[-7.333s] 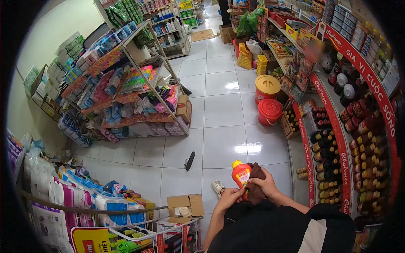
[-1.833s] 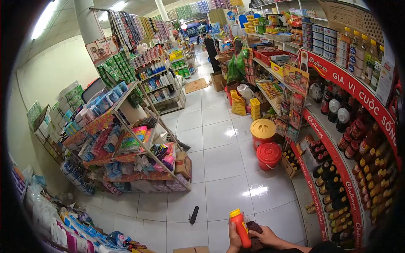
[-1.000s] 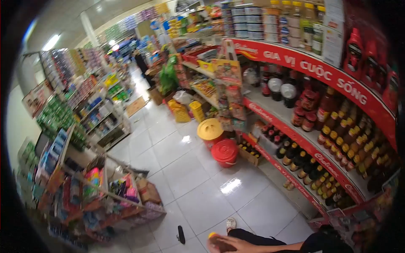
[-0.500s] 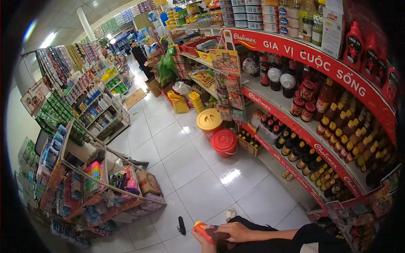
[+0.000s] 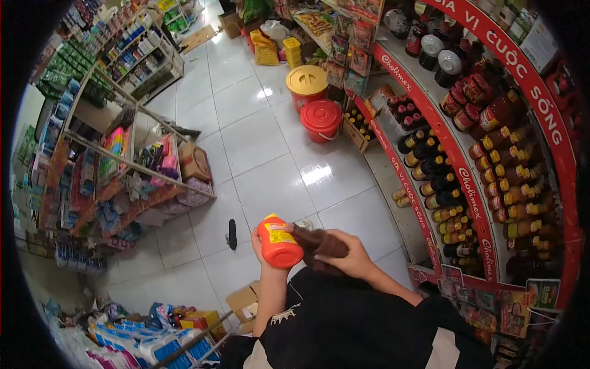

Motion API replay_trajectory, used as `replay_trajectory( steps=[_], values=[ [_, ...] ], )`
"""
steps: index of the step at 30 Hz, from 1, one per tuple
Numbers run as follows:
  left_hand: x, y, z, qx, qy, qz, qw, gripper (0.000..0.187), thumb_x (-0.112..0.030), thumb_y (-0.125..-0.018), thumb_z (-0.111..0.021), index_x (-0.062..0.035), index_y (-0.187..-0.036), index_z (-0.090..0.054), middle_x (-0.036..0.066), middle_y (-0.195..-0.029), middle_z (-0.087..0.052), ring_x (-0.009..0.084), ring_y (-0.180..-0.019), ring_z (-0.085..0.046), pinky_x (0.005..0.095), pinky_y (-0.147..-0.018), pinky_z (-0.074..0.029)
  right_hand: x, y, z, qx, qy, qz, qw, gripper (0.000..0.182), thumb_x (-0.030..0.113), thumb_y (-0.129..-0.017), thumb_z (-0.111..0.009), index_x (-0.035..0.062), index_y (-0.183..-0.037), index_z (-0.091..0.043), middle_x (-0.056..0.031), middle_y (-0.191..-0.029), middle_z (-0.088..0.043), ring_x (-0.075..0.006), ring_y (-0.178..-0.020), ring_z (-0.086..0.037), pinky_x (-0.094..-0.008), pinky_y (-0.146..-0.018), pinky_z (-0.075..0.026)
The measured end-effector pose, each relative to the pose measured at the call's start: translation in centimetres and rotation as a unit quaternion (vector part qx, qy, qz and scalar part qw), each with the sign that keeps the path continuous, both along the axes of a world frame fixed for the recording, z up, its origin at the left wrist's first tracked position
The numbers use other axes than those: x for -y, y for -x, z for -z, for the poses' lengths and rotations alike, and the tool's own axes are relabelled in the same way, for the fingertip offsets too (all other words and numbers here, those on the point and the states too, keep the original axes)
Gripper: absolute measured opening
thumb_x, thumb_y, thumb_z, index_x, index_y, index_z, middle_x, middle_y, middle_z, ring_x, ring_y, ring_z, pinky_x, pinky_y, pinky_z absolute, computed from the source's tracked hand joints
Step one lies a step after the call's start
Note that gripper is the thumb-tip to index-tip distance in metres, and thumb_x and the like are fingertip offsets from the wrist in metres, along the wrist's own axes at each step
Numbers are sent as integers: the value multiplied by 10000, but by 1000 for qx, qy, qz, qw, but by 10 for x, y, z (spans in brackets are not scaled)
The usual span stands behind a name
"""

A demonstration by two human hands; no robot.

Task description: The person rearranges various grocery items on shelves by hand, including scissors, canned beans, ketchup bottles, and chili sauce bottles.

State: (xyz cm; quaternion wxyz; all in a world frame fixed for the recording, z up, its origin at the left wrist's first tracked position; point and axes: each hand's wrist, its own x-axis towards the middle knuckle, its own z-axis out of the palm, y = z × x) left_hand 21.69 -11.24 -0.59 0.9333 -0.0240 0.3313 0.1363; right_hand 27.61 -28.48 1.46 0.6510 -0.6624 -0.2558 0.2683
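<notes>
In front of my body, my left hand (image 5: 257, 245) is wrapped round a red plastic bottle (image 5: 283, 253) with a yellow cap and a yellow label. The bottle is tilted, its base toward me and its cap pointing away. A dark brown cloth (image 5: 321, 247) is bunched in my right hand (image 5: 353, 257), just right of the bottle. One end of the cloth reaches the bottle's side near the label. Some fingers of both hands are hidden behind what they hold.
Sauce bottles (image 5: 501, 166) fill the curved red shelving on the right. Two lidded buckets, one with a yellow lid (image 5: 307, 79) and one with a red lid (image 5: 321, 117), stand on the tiles. A black object (image 5: 232, 234) lies on the floor. Low racks (image 5: 135, 169) stand left; an open carton (image 5: 244, 301) lies below.
The view has tipped down. The bottle has come up and turned so its label and base show. My right hand with the cloth has drawn back to the right from the bottle.
</notes>
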Motion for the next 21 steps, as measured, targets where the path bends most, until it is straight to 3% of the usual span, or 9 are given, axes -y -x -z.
replay_trajectory(
  steps=[1,4,6,9,14,15,18,19,21],
  values=[
    [3,1,-2,80,49,22,995,411,-456,-753,-389,-74,-872,-481,164,-780,-516,283,-705,-528,378,-620,-473,8,-2,5,-34,12,3,999,470,134,-695,-705,-19,-1093,-509,-75,-946,-597,-121,-884,-542,-275,-820,-420],
    [10,5,10,99,105,14,989,399,-450,-756,-388,-77,-869,-476,175,-782,-501,284,-705,-520,383,-612,-474,21,-4,1,-185,-67,72,978,415,101,-729,-669,-19,-1088,-500,-69,-934,-595,-126,-883,-550,-273,-809,-429],
    [7,18,38,140,190,-39,971,430,-441,-765,-384,-71,-962,-485,188,-873,-530,286,-769,-538,387,-643,-481,28,-6,2,-242,-104,103,959,335,98,-775,-619,-25,-1059,-492,-73,-948,-581,-134,-884,-545,-270,-802,-431],
    [15,17,57,165,258,-63,950,443,-439,-780,-390,-76,-1014,-486,167,-920,-545,277,-811,-545,399,-687,-474,45,-8,26,-254,-129,148,947,333,188,-815,-577,-35,-1046,-490,-86,-976,-573,-144,-913,-526,-269,-802,-426],
    [14,14,23,91,81,-51,991,375,-438,-813,-443,-111,-988,-496,74,-850,-555,244,-750,-548,466,-809,-418,44,-23,2,-221,-163,117,954,355,203,-842,-491,-57,-1082,-463,-130,-1049,-551,-183,-989,-487,-289,-859,-385],
    [13,13,13,76,44,-52,995,362,-438,-819,-454,-118,-983,-498,55,-836,-557,238,-737,-549,479,-833,-407,45,-26,-12,-215,-125,117,962,334,102,-807,-479,-49,-1105,-465,-143,-1086,-538,-208,-1060,-457,-299,-916,-346],
    [17,8,-18,-1,-162,-29,986,362,-452,-809,-522,-110,-930,-508,49,-814,-525,221,-718,-553,546,-852,-382,39,-23,-18,-58,-81,170,980,354,36,-774,-470,-25,-1123,-484,-130,-1105,-535,-208,-1105,-440,-300,-944,-327],
    [20,8,-25,3,-227,2,974,347,-426,-851,-477,-108,-986,-454,53,-801,-508,201,-733,-535,501,-774,-447,40,-20,-14,-73,-85,123,986,388,47,-772,-509,-12,-1153,-471,-126,-1114,-532,-196,-1104,-444,-300,-952,-320],
    [28,7,-22,-49,-320,13,946,351,-392,-859,-485,-86,-1019,-420,56,-886,-499,193,-793,-528,462,-790,-452,38,-12,-12,-81,-66,7,995,464,79,-767,-575,3,-1204,-439,-121,-1130,-526,-178,-1095,-454,-299,-957,-316]
  ],
)
